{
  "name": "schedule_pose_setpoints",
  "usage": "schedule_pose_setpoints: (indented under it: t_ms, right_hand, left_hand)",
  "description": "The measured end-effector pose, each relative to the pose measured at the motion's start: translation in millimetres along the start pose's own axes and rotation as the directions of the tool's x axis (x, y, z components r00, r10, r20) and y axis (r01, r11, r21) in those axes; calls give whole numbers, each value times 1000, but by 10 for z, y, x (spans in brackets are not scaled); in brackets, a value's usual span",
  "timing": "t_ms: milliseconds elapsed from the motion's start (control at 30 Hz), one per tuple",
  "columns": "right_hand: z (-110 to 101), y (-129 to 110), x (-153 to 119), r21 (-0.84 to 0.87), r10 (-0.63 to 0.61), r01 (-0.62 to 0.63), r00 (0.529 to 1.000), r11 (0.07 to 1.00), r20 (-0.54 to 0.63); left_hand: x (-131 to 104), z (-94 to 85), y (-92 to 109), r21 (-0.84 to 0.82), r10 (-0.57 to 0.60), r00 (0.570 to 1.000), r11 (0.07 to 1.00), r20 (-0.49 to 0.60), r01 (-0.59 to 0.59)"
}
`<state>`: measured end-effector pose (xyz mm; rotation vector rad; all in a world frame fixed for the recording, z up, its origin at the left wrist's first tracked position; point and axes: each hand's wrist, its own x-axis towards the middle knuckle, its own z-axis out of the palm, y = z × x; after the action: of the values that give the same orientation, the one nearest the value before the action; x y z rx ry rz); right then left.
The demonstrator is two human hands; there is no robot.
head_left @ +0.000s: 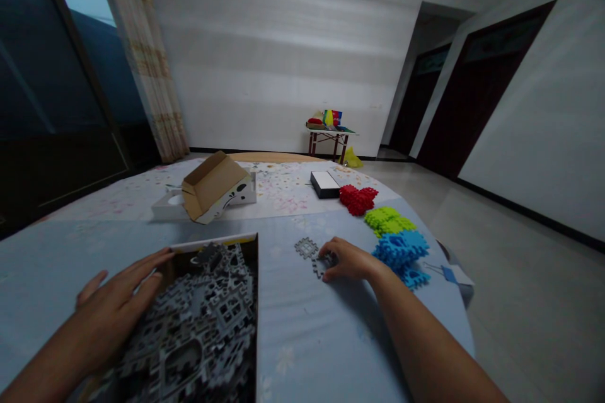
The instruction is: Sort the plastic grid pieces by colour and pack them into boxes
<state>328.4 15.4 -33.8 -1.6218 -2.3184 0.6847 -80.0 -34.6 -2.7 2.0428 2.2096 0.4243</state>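
Observation:
A box [258, 327] stands in front of me, filled with many grey interlocking plastic pieces [231, 308]. My left hand [118, 302] lies over its left rim, fingers stretched out and holding nothing. Right of the box, my right hand [348, 259] has its thumb and fingers closed on a grey interlocking piece [318, 271] at the tablecloth; the fingers cover part of it. Just beyond lies another grey toothed piece [306, 247], flat on the cloth; I cannot tell whether the two are joined.
Blue [401, 252], green [389, 220] and red interlocking pieces [358, 199] are grouped along the table's right side. A black-and-white box [324, 184] sits behind them. An open cardboard box [215, 189] leans on white packaging [169, 206] at the far left.

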Motion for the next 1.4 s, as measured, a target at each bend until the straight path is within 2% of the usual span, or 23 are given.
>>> schedule_pose_setpoints:
  t_ms: [100, 167, 233, 333, 467, 567, 633, 733, 867, 933, 1033, 1200, 1400]
  right_hand:
    - [-24, -38, -1, 57, 27, -22, 996, 998, -87]
    - [-70, -160, 2, 144, 10, 17, 982, 989, -188]
    - [-128, -378, 15, 240, -35, 102, 963, 965, -267]
    - [-182, -830, 72, 350, -110, 223, 943, 910, -315]
    - [-135, -1403, 234, 492, -229, 388, 907, 780, -353]
    - [-57, -1604, 355, 584, -350, 514, 857, 629, -378]
    - [-12, -1579, 408, 579, -376, 558, 829, 594, -413]
    - [41, -1320, 453, 503, -288, 511, 842, 697, -457]
    - [114, -773, 473, 306, -102, 295, 850, 905, -516]
    - [159, -526, 465, 187, -64, 188, 848, 964, -526]
    - [234, -287, 431, 60, -1, 36, 866, 998, -500]
    - [341, -209, 368, -20, 113, -131, 913, 991, -391]
    - [392, -216, 342, -55, 111, -139, 929, 989, -352]
  left_hand:
    - [-14, -9, 19, 24, 24, 1000, 999, -4, -24]
    - [-28, -16, 32, 26, 30, 1000, 999, -6, -30]
    - [-44, -29, 51, 13, 23, 1000, 1000, -1, -23]
    - [-61, -50, 82, 4, 17, 1000, 1000, -2, -17]
    - [-55, -54, 86, -8, 23, 1000, 1000, -22, -23]
    - [-50, -40, 62, -35, 38, 998, 999, -47, -39]
    - [-53, -33, 49, -47, 58, 996, 997, -67, -61]
    - [-62, -29, 45, -49, 75, 994, 996, -75, -79]
    - [-67, -27, 53, -49, 75, 995, 996, -73, -79]
    - [-65, -27, 55, -47, 74, 995, 996, -72, -77]
    - [-62, -35, 62, -34, 63, 997, 997, -51, -65]
    - [-62, -58, 79, -34, 50, 998, 998, -42, -51]
    - [-49, -53, 72, -33, 45, 998, 998, -38, -46]
